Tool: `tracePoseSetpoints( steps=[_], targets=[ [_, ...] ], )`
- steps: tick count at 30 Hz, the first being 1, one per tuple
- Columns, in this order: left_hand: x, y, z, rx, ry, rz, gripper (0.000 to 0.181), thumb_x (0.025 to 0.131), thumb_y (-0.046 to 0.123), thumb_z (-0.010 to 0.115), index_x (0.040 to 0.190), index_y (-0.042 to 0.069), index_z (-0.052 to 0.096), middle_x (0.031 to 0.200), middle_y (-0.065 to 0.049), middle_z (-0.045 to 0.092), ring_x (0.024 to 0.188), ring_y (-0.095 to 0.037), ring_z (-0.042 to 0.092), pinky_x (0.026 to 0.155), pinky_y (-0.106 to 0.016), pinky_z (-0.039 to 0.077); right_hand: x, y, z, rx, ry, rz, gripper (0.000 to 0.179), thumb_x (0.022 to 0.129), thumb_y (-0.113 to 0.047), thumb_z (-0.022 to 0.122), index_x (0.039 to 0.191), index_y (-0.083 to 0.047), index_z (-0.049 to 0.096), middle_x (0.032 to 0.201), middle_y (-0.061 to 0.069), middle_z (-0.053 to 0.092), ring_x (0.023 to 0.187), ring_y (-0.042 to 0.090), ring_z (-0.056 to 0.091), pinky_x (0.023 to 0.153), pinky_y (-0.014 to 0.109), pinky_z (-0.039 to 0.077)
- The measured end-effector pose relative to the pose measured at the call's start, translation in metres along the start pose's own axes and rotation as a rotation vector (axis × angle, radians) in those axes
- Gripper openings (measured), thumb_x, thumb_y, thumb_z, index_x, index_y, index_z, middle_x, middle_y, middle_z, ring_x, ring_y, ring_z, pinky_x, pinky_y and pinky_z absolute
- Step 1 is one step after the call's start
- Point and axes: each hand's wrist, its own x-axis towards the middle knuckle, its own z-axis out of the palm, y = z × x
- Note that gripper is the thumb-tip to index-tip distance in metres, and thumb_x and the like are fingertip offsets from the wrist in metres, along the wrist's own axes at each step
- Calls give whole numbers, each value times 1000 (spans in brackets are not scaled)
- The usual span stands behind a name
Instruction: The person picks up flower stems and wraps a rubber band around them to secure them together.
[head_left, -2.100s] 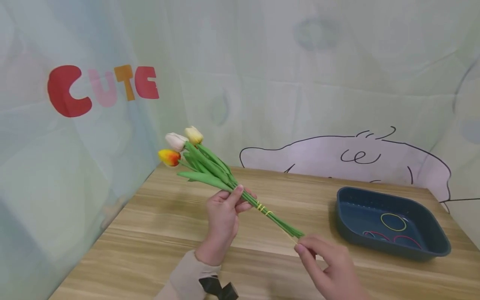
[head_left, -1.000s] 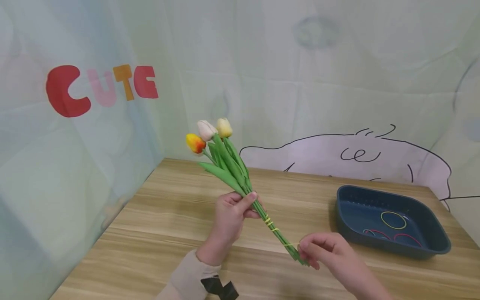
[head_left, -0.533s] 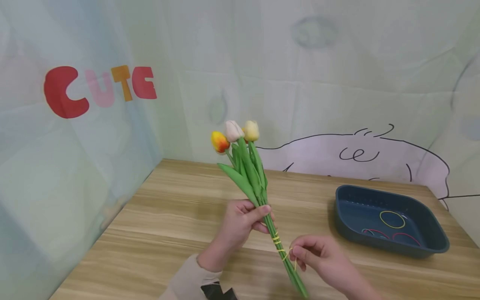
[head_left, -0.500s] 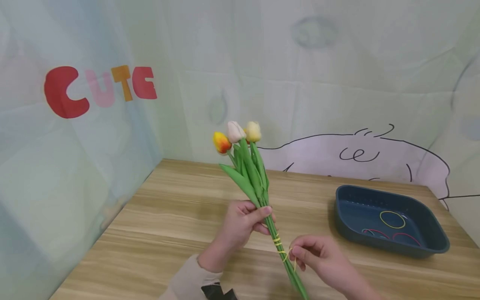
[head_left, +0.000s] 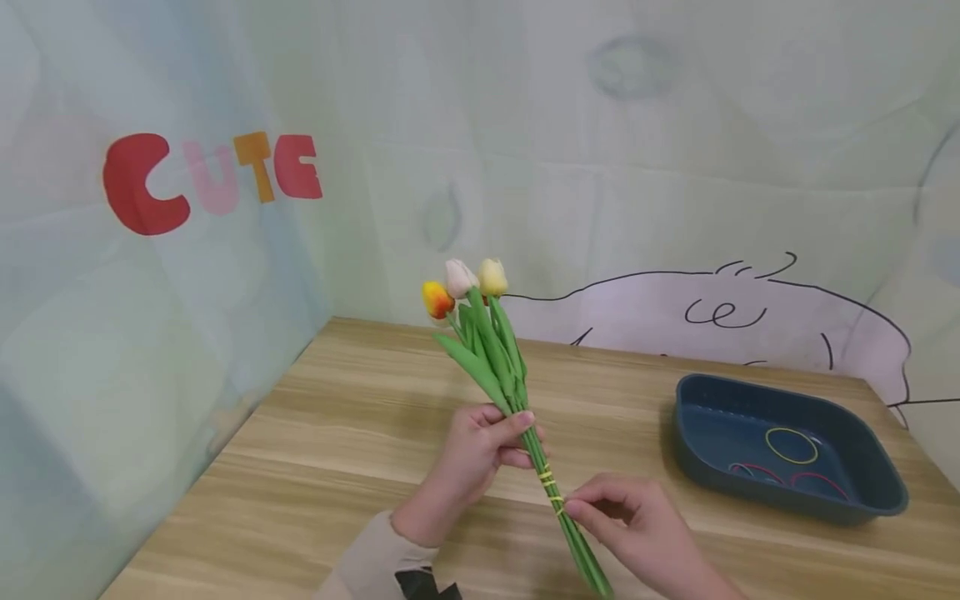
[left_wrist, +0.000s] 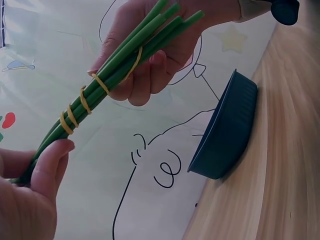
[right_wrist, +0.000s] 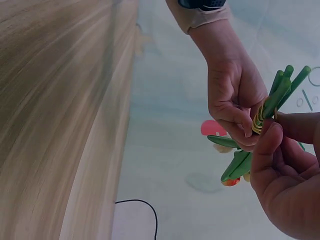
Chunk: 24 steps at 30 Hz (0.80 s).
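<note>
A bunch of artificial tulips (head_left: 491, 337), with orange-yellow, white and cream heads, leans slightly left above the table in the head view. My left hand (head_left: 480, 446) grips its green stems below the leaves, thumb on top. A yellow rubber band (left_wrist: 85, 101) is wound several times around the stems below that hand. My right hand (head_left: 637, 525) pinches the band at its lowest turns, thumb and forefinger against the stems. One turn slants loosely toward the stem ends in the left wrist view. In the right wrist view, the right fingers partly hide the band.
A dark blue plastic tray (head_left: 787, 500) stands at the right of the wooden table (head_left: 315, 467). Inside lie a yellow rubber band (head_left: 791, 446) and red ones (head_left: 821, 483). A printed cloth backdrop (head_left: 600, 192) rises behind and at the left.
The bunch has swung from a strong left lean to nearly upright. My right hand has moved from the stem ends up toward the wound turns, and the stretched loop now lies around the stems.
</note>
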Motion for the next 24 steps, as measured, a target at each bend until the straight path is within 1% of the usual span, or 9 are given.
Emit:
tracePoseSetpoints(
  steps=[3, 5, 9, 11, 13, 15, 17, 20, 24],
  targets=[
    [-1, 1, -2, -1, 6, -4, 9, 93, -2, 57, 88, -3, 63, 73, -2, 70, 69, -16, 71, 64, -27, 63, 1, -1, 1, 2, -2, 17, 8, 91, -8, 66, 91, -5, 74, 84, 3, 72, 78, 4, 65, 66, 24, 61],
    [-1, 2, -3, 6, 10, -9, 8, 93, -2, 57, 90, -5, 64, 73, -3, 70, 69, -17, 71, 65, -28, 63, 1, -2, 1, 5, -7, 21, 8, 91, -9, 66, 92, -5, 74, 85, 3, 72, 78, 4, 65, 67, 24, 61],
    [-2, 4, -4, 40, 25, -34, 13, 92, -1, 59, 94, -14, 63, 74, -5, 70, 69, -18, 72, 67, -31, 63, 2, -2, 2, 2, -33, 13, 8, 90, -10, 68, 92, -5, 73, 85, 3, 72, 79, 4, 65, 68, 24, 61],
    [-2, 6, -6, 68, 31, -49, 18, 92, -1, 60, 97, -18, 61, 75, -9, 71, 69, -19, 72, 68, -33, 63, 3, -2, 2, 5, -55, 38, 9, 90, -13, 68, 93, -7, 73, 86, 2, 72, 80, 3, 64, 68, 24, 61],
    [-2, 9, -8, 100, 31, -69, 21, 91, 0, 61, 99, -20, 59, 76, -10, 70, 70, -19, 72, 69, -34, 63, 3, -2, 2, -10, -68, 45, 9, 90, -15, 68, 93, -8, 73, 86, 1, 71, 79, 4, 64, 67, 24, 61],
    [-2, 11, -11, 132, 25, -86, 23, 91, 0, 60, 100, -21, 58, 77, -10, 71, 69, -18, 72, 69, -34, 63, 3, 0, 0, -37, -72, 49, 9, 91, -16, 68, 94, -10, 73, 86, 0, 70, 77, 3, 62, 65, 22, 59],
    [-1, 14, -14, 160, 19, -106, 23, 92, 0, 60, 99, -21, 58, 76, -10, 71, 68, -17, 71, 69, -34, 63, 3, 1, -3, -87, -60, 42, 6, 90, -17, 68, 93, -13, 72, 85, -4, 69, 75, 2, 60, 61, 21, 57],
    [-1, 17, -21, 196, 17, -133, 22, 92, 0, 60, 98, -21, 58, 75, -10, 71, 66, -15, 70, 66, -31, 63, 3, 4, -10, -173, -25, -10, 4, 89, -14, 70, 92, -15, 71, 81, -7, 68, 70, 2, 57, 55, 20, 53],
    [-2, 19, -32, 238, 16, -170, 20, 91, -2, 60, 95, -21, 59, 75, -13, 71, 65, -15, 70, 62, -28, 63, 3, 7, -25, -282, 55, -77, 11, 84, -7, 73, 90, -16, 71, 79, -10, 67, 67, 1, 55, 52, 18, 50]
  ],
)
